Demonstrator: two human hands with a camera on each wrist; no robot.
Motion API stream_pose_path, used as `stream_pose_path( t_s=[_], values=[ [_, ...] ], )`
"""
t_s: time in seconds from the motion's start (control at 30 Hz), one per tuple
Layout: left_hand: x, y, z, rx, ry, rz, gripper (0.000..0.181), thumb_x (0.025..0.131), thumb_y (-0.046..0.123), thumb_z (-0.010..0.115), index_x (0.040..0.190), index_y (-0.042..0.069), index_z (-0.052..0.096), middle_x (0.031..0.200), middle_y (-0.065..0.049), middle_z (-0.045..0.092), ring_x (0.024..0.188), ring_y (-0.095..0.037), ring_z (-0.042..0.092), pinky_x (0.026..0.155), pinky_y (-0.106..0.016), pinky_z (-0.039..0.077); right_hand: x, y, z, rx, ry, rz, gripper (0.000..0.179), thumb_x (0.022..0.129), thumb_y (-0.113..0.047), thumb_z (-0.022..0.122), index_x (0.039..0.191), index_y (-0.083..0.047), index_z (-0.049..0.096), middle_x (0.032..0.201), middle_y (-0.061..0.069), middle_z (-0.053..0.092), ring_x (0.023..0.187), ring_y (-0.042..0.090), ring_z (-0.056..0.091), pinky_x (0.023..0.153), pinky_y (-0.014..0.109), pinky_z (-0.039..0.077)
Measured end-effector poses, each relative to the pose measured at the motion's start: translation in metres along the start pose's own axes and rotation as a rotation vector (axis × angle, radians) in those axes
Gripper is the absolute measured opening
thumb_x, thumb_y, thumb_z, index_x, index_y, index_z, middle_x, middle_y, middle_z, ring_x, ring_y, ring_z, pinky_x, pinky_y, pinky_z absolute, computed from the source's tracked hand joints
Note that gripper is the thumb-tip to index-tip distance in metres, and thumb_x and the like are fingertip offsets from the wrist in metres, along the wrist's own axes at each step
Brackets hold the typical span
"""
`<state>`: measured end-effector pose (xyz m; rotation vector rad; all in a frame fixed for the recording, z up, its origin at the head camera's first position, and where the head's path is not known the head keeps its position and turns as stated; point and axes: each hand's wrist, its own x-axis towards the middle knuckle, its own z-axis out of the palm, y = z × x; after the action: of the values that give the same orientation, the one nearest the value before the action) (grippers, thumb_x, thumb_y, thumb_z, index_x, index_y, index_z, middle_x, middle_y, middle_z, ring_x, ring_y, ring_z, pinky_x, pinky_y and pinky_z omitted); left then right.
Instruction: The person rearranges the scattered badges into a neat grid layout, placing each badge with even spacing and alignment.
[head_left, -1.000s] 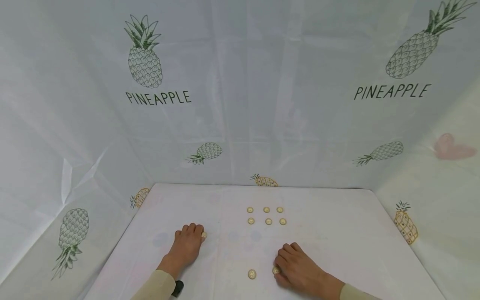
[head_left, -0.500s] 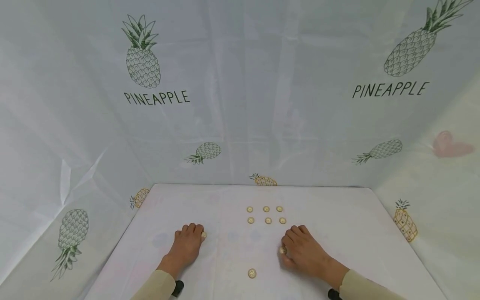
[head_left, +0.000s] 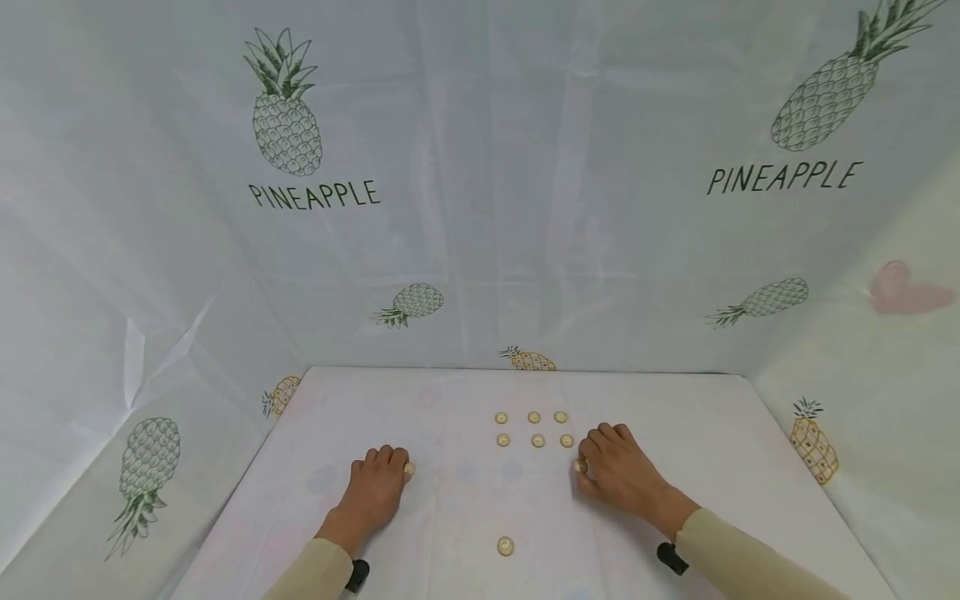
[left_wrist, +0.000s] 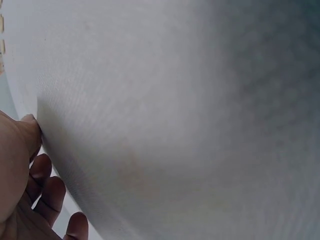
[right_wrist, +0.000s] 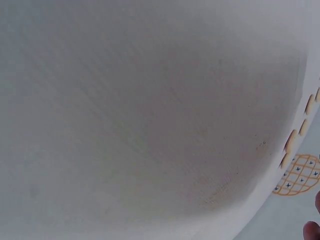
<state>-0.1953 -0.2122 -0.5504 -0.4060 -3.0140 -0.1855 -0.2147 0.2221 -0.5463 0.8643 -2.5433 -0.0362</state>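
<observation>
My right hand (head_left: 621, 473) pinches a round beige Chinese chess piece (head_left: 581, 466) between thumb and fingers, low over the table, just in front of the right end of two rows of like pieces. Each row holds three: one far-row piece is the middle chess piece (head_left: 534, 417), and one near-row piece is the middle chess piece (head_left: 538, 441). Over on the left, my left hand (head_left: 377, 487) rests on the table with curled fingers, gripping another chess piece (head_left: 409, 468) at its thumb side. A lone chess piece (head_left: 506, 546) lies nearer the front, between the hands.
A white cloth covers the table (head_left: 675, 408). Around it hang white curtain walls (head_left: 517, 208) printed with pineapples. The right wrist view catches several piece edges near a printed orange pineapple (right_wrist: 301, 175). A dark strap (head_left: 672, 558) sits on the right wrist.
My right hand has moved away from the front, forward and slightly right, carrying its chess piece up beside the rows. The left hand and the laid-out pieces have stayed put.
</observation>
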Motion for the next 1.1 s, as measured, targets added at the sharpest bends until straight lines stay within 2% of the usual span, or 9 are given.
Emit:
stream_pose_path(
  t_s=[0.17,0.53,0.7,0.87,1.1],
  values=[
    [0.000,0.000,-0.001,-0.013,-0.005,0.004,0.016,0.105,0.023,0.066,0.110,0.011,0.056,0.101,-0.004,0.054,0.089,-0.022,0.046,0.080,-0.049,0.043,0.005,0.001,0.005,-0.015,-0.020,0.001,0.024,0.091,-0.035,0.074,0.090,-0.013,0.063,0.087,-0.001,0.060,0.086,0.020,0.048,0.084,0.042,0.043],
    [0.000,0.000,0.000,0.045,0.002,0.038,0.018,0.105,0.024,0.066,0.110,0.009,0.055,0.100,-0.004,0.053,0.092,-0.024,0.044,0.085,-0.052,0.042,0.010,-0.001,0.018,0.003,-0.021,0.004,0.026,0.092,-0.036,0.076,0.087,-0.015,0.062,0.084,-0.002,0.058,0.083,0.018,0.046,0.081,0.040,0.041],
    [0.000,-0.001,0.001,0.068,0.025,0.061,0.021,0.104,0.024,0.068,0.106,0.010,0.053,0.097,-0.004,0.051,0.091,-0.024,0.044,0.084,-0.050,0.040,0.010,-0.002,0.019,0.013,-0.027,0.009,0.025,0.092,-0.035,0.076,0.087,-0.015,0.062,0.084,-0.003,0.057,0.083,0.019,0.045,0.081,0.040,0.040],
    [0.000,-0.002,0.003,0.080,0.058,0.074,0.021,0.103,0.023,0.071,0.107,0.009,0.055,0.098,-0.005,0.053,0.093,-0.026,0.048,0.083,-0.051,0.043,0.010,-0.002,0.020,0.008,-0.032,0.016,0.025,0.090,-0.034,0.075,0.084,-0.016,0.058,0.081,-0.004,0.052,0.081,0.018,0.043,0.080,0.039,0.039],
    [0.001,-0.003,0.005,0.081,0.104,0.091,0.024,0.098,0.021,0.076,0.106,0.009,0.056,0.096,-0.005,0.054,0.091,-0.026,0.048,0.081,-0.051,0.044,0.010,-0.002,0.022,0.010,0.001,0.006,0.028,0.086,-0.033,0.080,0.083,-0.016,0.057,0.079,-0.004,0.052,0.080,0.018,0.043,0.077,0.039,0.039]
  ],
)
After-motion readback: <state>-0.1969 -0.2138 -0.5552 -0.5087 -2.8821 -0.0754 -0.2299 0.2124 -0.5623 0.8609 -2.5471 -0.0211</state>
